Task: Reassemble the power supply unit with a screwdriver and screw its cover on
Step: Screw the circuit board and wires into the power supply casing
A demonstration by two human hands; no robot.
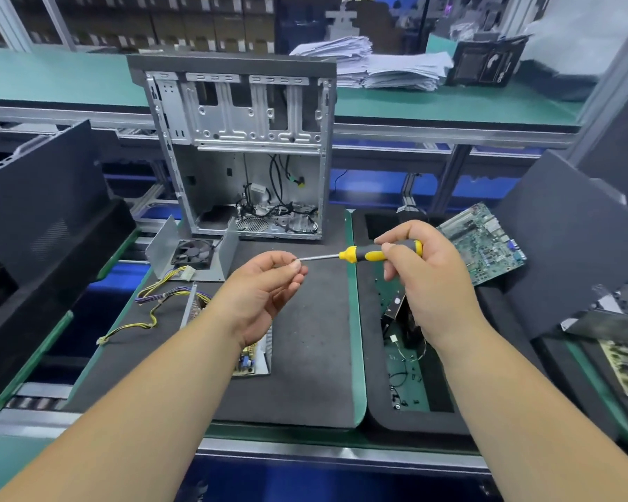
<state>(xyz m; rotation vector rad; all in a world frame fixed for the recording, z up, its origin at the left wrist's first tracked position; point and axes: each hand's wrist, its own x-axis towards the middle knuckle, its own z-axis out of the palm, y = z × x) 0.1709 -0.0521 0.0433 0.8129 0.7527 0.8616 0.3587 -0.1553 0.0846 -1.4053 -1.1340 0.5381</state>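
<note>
- Right hand [426,273] grips screwdriver [374,253]; left hand [265,284] pinches its tip, contents unseen.
- Open PSU [249,353] at 7 o'clock; cover [193,253] at 10.
- Risk: anything small pinched there could drop into foam.

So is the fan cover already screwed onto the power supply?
No, the metal cover with the fan stands apart on the mat, behind the open power supply base, whose circuit board is exposed.

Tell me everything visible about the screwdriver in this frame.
The screwdriver has a yellow and black handle and a thin bare metal shaft. It is held almost level in the air above the dark foam mat. The right hand grips the handle; the left hand pinches at its tip, which the fingers hide.
</note>
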